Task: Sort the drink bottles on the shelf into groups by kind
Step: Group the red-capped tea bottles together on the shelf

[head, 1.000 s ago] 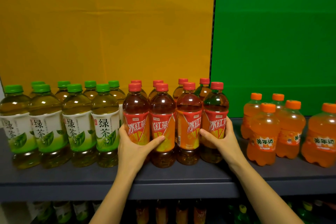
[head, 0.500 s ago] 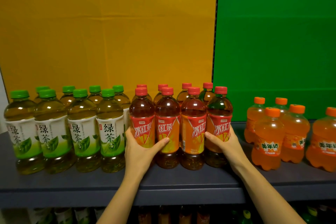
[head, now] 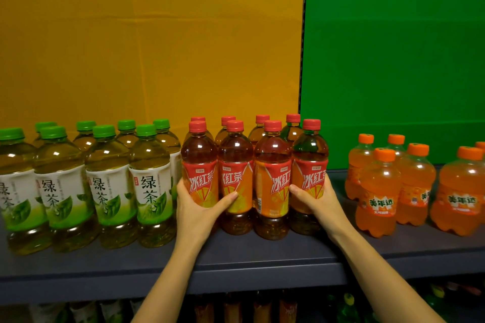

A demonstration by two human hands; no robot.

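Three groups of bottles stand on the dark grey shelf (head: 262, 252). Green tea bottles (head: 151, 186) with green caps fill the left. Red-capped iced tea bottles (head: 271, 186) stand in two rows in the middle. Small orange soda bottles (head: 379, 191) sit at the right. My left hand (head: 198, 208) wraps the leftmost front iced tea bottle (head: 199, 165), thumb reaching onto its neighbour. My right hand (head: 319, 198) grips the rightmost front iced tea bottle (head: 311, 162). Both bottles stand on the shelf.
Behind the shelf hang a yellow backdrop (head: 157, 47) on the left and a green one (head: 393, 47) on the right. A bare gap of shelf (head: 338, 183) separates the iced tea from the soda. More bottles (head: 236, 307) show dimly on the level below.
Both hands keep the same hold on the outer iced tea bottles. The whole scene has slid slightly right and down in the picture; the bottle groups look unchanged.
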